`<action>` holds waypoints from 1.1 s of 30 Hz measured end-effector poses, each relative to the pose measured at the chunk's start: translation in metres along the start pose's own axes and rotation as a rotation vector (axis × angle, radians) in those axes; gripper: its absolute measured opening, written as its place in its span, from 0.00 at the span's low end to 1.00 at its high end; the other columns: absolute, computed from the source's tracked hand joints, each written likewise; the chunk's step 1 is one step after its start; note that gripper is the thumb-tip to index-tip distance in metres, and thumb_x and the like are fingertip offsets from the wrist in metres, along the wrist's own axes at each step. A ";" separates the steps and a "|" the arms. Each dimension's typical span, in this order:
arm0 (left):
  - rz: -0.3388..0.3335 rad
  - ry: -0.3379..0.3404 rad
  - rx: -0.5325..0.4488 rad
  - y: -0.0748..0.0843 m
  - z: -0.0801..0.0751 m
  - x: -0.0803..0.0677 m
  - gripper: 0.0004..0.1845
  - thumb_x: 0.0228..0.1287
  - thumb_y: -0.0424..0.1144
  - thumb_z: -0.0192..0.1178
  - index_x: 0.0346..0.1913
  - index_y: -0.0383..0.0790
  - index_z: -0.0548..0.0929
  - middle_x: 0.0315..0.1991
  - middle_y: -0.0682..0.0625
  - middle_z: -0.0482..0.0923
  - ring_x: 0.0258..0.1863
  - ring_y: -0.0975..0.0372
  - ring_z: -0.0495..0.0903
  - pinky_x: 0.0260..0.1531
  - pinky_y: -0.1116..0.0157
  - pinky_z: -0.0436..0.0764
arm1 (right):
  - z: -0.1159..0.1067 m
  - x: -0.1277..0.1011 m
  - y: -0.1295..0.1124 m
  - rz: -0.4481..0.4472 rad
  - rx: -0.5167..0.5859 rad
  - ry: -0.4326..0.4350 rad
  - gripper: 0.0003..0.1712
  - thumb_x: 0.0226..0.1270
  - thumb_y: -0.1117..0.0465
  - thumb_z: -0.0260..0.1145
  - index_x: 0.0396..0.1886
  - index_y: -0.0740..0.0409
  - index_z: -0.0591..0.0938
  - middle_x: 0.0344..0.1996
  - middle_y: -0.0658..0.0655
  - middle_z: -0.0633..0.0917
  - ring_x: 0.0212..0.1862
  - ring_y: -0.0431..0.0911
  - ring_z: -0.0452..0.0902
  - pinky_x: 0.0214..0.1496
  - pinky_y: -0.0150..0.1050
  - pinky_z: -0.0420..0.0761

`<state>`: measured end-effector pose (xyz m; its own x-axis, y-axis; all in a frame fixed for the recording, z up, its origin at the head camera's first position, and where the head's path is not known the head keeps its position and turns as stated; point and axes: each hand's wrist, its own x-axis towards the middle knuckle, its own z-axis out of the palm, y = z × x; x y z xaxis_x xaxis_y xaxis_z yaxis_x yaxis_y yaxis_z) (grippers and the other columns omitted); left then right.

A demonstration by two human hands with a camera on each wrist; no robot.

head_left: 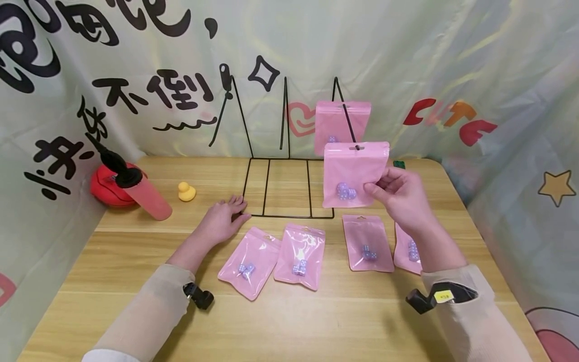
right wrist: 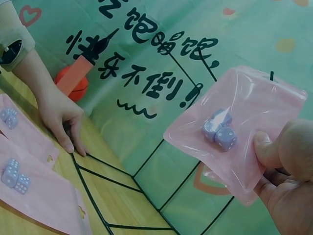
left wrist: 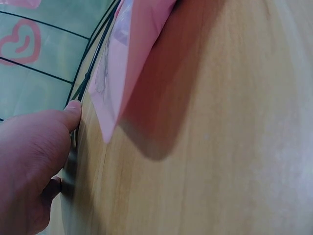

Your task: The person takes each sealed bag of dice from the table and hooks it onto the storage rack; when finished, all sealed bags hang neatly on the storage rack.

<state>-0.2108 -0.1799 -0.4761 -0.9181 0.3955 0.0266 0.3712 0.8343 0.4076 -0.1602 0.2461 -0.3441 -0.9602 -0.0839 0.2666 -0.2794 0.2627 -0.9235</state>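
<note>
My right hand (head_left: 402, 193) pinches the lower right edge of a pink zip bag (head_left: 355, 168) between thumb and fingers. Small lilac dice (right wrist: 218, 129) show through the bag's front. The tip of a black hook (head_left: 349, 125) pokes through its hang hole, and another pink bag (head_left: 342, 116) hangs farther back. On the left, my left hand (head_left: 219, 221) touches the front left corner of the black wire rack (head_left: 289, 216) with fingers extended. Its thumb (left wrist: 73, 110) rests against the wire in the left wrist view.
Several pink dice bags lie in front of the rack, including one bag (head_left: 300, 256) near the middle and one (head_left: 368, 244) to the right. A yellow duck (head_left: 186, 192), a pink pump (head_left: 147, 196) and a red ball (head_left: 106, 186) are at left. A printed curtain (head_left: 407, 65) hangs behind.
</note>
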 end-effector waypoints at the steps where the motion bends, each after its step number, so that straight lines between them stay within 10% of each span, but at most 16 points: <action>1: -0.001 -0.001 -0.001 0.000 0.000 0.000 0.29 0.82 0.51 0.59 0.73 0.34 0.76 0.75 0.41 0.67 0.78 0.45 0.62 0.78 0.41 0.57 | 0.000 0.001 0.000 -0.001 -0.010 0.000 0.06 0.71 0.73 0.71 0.44 0.71 0.86 0.34 0.55 0.88 0.35 0.45 0.82 0.38 0.30 0.85; 33: -0.018 -0.004 -0.008 0.003 -0.001 -0.001 0.28 0.82 0.50 0.59 0.73 0.34 0.76 0.75 0.41 0.67 0.78 0.45 0.62 0.78 0.40 0.57 | 0.012 0.050 0.011 0.087 0.077 0.078 0.06 0.72 0.69 0.73 0.44 0.68 0.86 0.33 0.55 0.88 0.34 0.45 0.80 0.36 0.30 0.83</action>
<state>-0.2093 -0.1787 -0.4738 -0.9242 0.3815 0.0156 0.3531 0.8384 0.4151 -0.2112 0.2337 -0.3443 -0.9791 0.0119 0.2029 -0.1970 0.1912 -0.9616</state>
